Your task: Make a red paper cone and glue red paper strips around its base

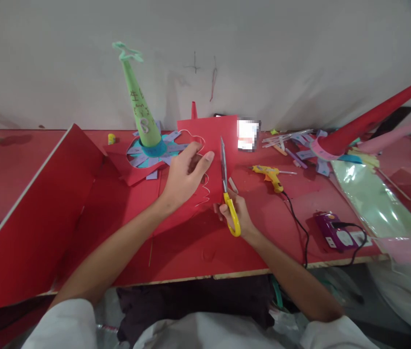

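Just beside my left grip [185,177], closed on the red paper [212,133], my right grip [240,215] squeezes the scissors [224,174], whose blades might nick my fingers [207,157].

The left hand [185,177] hides part of the white outline [208,190] on the red sheet [212,128]; a patch [248,134] beyond is pixelated.

Yellow-handled scissors [227,194], red sheet [208,145], white outline
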A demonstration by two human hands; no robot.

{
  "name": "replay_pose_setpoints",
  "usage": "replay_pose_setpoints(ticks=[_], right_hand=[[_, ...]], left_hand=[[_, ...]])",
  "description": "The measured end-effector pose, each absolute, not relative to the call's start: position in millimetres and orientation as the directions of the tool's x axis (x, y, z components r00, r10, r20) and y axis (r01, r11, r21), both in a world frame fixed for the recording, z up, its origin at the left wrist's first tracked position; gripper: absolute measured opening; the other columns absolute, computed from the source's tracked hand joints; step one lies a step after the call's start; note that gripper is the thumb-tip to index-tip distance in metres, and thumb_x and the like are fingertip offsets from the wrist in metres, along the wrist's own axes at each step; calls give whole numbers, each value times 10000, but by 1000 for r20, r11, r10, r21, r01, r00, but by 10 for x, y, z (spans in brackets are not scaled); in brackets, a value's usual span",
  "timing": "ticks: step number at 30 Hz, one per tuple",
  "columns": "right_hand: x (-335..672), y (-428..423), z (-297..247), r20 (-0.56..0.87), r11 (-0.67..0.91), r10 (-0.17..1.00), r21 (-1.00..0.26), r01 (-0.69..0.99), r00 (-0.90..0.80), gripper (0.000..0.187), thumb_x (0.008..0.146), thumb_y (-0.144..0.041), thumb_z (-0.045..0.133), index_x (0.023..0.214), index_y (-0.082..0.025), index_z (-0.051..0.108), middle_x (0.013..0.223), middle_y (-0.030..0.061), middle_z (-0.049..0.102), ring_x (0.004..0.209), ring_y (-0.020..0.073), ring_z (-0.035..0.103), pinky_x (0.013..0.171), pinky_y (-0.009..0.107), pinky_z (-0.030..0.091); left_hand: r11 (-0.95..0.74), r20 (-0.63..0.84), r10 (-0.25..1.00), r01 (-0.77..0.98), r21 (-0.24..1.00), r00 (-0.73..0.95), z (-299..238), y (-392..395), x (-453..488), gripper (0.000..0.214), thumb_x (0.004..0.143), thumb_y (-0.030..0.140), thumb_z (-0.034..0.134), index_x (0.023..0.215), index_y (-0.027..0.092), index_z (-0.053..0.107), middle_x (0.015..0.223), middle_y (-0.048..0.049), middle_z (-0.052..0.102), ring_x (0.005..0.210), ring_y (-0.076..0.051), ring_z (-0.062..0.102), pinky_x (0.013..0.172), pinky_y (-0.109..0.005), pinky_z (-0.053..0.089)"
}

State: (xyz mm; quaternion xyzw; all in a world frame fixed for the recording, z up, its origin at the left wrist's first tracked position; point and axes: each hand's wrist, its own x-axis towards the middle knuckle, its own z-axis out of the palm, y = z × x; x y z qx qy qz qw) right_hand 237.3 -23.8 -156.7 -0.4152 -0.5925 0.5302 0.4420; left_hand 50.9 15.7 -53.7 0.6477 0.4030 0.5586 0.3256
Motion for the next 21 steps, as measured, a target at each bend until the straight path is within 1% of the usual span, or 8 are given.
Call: replay_pose_setpoints(ticks=[3,7,11,17,21], right_hand=[[2393,-242,-1603,84,108,967,-990,88,-241,752,743,-966,665,937,-244,580,663,-57,525,493,109,488,422,240,432],[2408,-243,-1643,70,111,971,-979,170,-230,725,767,-958,647,902,-253,545,647,-54,499,511,128,504,433,251,444],[2402,-233,-1650,79,122,970,-976,179,-229,717,784,-961,621,882,-258,515,640,-60,489,498,116,479,431,244,425],[2400,-240,-1591,69,106,974,-981,164,-217,698,778,-933,662,851,-260,487,575,-92,445,422,108,480,391,236,389],[2399,-248,-1514,39,77,975,-982,170,-217,701,747,-926,692,798,-262,473,533,-82,482,384,114,506,368,233,381]], left_hand=[[-503,510,860,183,845,11,-548,183,500,414,1039,535,631,853,248,399,667,70,320,500,-87,391,444,-232,358],[-486,500,866,215,847,-13,-563,209,493,423,1020,476,647,825,243,353,713,58,298,518,-78,382,438,-220,360],[-481,498,867,226,847,-20,-558,201,497,421,1016,460,640,816,238,344,734,52,283,527,-74,362,442,-216,363],[-485,504,864,245,840,-18,-550,208,490,373,1019,460,626,825,232,403,742,47,339,527,-75,439,452,-219,392],[-514,539,842,277,812,-19,-532,217,483,371,1012,418,623,796,228,388,746,45,341,564,-83,418,499,-230,412]])
